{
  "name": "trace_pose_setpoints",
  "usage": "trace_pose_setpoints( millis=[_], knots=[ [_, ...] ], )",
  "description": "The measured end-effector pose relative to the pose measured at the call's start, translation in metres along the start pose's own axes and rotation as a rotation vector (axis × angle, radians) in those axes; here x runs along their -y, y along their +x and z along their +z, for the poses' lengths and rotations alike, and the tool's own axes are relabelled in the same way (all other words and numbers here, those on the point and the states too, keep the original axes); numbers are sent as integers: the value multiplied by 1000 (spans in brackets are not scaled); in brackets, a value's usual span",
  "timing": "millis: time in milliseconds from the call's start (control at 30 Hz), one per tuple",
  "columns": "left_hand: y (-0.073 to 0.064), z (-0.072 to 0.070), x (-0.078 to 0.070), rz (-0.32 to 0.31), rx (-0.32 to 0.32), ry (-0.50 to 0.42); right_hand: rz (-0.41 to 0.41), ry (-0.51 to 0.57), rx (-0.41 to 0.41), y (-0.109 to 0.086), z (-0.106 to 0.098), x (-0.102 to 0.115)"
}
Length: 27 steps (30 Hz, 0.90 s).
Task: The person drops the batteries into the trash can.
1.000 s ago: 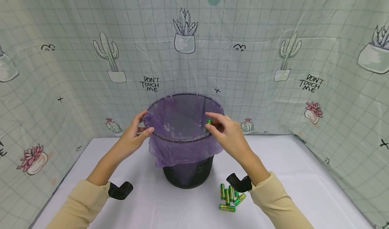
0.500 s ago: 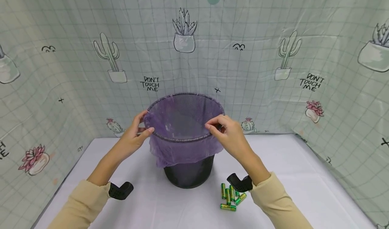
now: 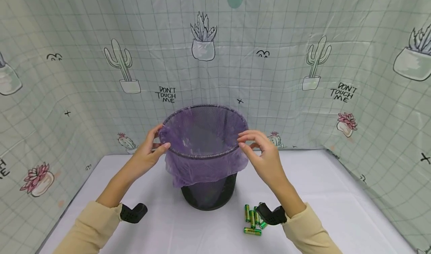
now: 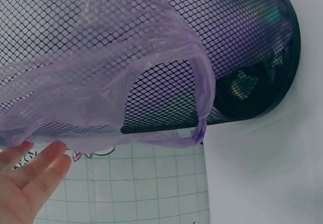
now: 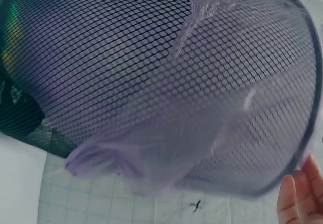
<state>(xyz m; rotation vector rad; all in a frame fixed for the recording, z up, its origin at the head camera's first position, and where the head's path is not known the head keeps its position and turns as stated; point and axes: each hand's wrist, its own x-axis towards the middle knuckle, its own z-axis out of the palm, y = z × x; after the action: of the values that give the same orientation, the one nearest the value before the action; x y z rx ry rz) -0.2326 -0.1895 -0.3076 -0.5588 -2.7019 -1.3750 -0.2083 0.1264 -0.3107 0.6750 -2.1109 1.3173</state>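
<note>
A black mesh wastebasket [image 3: 208, 199] stands upright on the table, lined with a thin purple bin bag [image 3: 205, 170] folded over its rim. My left hand [image 3: 146, 149] holds the rim at its left side, thumb toward the front; the left wrist view has its fingers [image 4: 45, 171] against the bag. By the right side of the rim is my right hand [image 3: 264, 155], with nothing visible in it and its fingers slightly bent. Several green-and-gold batteries [image 3: 252, 218] lie on the table, partly behind the right wrist mount. Blurred green-gold shapes [image 4: 245, 85] show through the mesh near the basket's bottom.
A white cloth [image 3: 161, 224] covers the table. Grid-patterned curtains [image 3: 215, 78] with cactus drawings enclose the back and both sides, close behind the basket. Black wrist mounts [image 3: 134, 213] stick out from both forearms.
My right hand held a battery over the basket a second ago; it has let it go and drawn back rightward to the rim. The left hand stays in place.
</note>
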Motion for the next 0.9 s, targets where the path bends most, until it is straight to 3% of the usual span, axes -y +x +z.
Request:
trace_pose_setpoints(
  millis=[133,367,900],
  knots=[
    [0,-1,-1,-1,-3,9,25,-25,-24,-11,-9,-8],
    [0,-1,0,8,3,3,151,-133,37,-42,-21,-29],
    [-1,1,2,8,2,-11,671,-220,344,-120,-31,-89]
  ],
)
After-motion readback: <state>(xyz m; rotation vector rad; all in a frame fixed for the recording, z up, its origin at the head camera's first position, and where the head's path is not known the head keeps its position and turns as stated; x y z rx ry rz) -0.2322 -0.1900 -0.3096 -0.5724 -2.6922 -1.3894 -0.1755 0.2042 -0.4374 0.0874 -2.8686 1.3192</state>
